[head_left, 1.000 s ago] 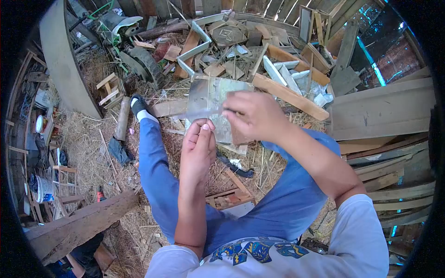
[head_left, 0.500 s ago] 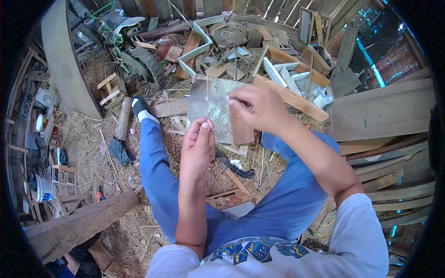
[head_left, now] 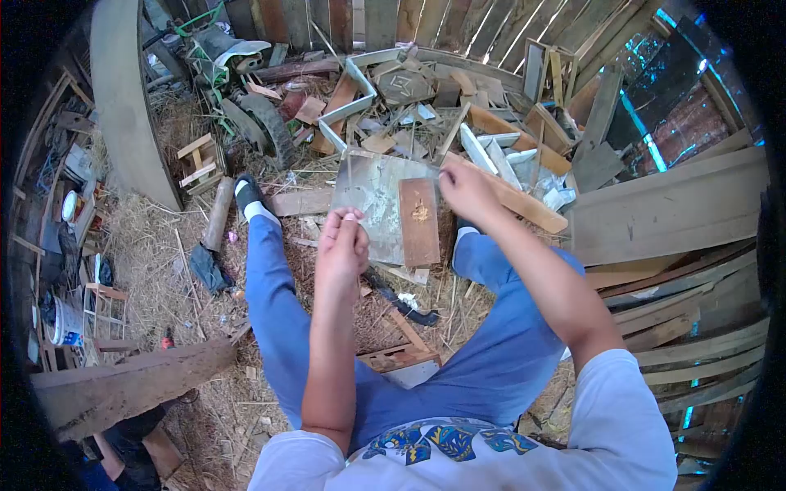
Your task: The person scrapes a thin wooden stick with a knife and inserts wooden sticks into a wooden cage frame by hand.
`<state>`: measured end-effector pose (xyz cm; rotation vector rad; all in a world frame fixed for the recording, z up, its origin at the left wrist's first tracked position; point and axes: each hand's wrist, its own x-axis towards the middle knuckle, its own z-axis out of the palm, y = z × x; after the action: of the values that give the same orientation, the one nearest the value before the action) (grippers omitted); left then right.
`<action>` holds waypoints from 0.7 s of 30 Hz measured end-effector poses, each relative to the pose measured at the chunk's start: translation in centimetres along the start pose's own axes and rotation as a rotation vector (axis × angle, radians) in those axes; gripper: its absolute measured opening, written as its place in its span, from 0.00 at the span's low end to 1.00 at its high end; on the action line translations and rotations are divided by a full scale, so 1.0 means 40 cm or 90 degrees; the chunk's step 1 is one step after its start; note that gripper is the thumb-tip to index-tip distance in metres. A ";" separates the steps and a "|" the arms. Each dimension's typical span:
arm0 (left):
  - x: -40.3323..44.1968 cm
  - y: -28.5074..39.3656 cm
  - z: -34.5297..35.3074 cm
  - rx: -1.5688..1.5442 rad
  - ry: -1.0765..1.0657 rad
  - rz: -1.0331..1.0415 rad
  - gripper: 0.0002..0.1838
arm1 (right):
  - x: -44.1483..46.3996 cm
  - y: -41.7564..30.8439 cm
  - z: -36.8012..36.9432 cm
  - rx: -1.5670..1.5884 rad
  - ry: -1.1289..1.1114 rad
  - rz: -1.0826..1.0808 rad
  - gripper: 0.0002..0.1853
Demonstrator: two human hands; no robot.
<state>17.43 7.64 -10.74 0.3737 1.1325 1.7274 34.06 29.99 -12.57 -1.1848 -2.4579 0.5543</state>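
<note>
My left hand (head_left: 342, 245) is raised in front of a grey, worn board (head_left: 381, 192), its fingers pinched together. A thin pale stick (head_left: 349, 176) seems to rise from the fingertips, faint against the board. To the right, my right hand (head_left: 471, 192) is closed near the board's upper right edge; whatever its fingers may hold is too small to make out. A reddish-brown wood piece (head_left: 420, 221) lies on the board's right side, between the two hands. The hands are apart.
Scrap wood, including a white zigzag frame (head_left: 356, 102), is heaped beyond the board. A green-framed wheeled machine (head_left: 233, 69) stands at upper left. A thick beam (head_left: 139, 372) lies at lower left, and long planks (head_left: 663, 204) are on the right. Straw covers the floor.
My right hand has moved from beside the stick out to the right, uncovering the brown wood piece. My left hand has stayed nearly in place, still pinched. The view has shifted slightly.
</note>
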 end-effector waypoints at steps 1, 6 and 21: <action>-0.003 0.012 -0.007 -0.014 0.031 0.007 0.05 | -0.008 0.014 0.038 -0.016 -0.030 -0.019 0.13; 0.027 -0.049 -0.150 -0.068 0.064 0.001 0.03 | -0.100 0.063 0.154 -0.130 -0.170 -0.126 0.11; 0.072 -0.257 -0.349 -0.128 0.191 -0.024 0.07 | -0.032 0.168 0.335 -0.267 -0.131 -0.111 0.11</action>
<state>12.36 3.59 -27.06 -0.0326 1.1534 1.8858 32.90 30.24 -27.56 -1.0837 -2.9175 0.1162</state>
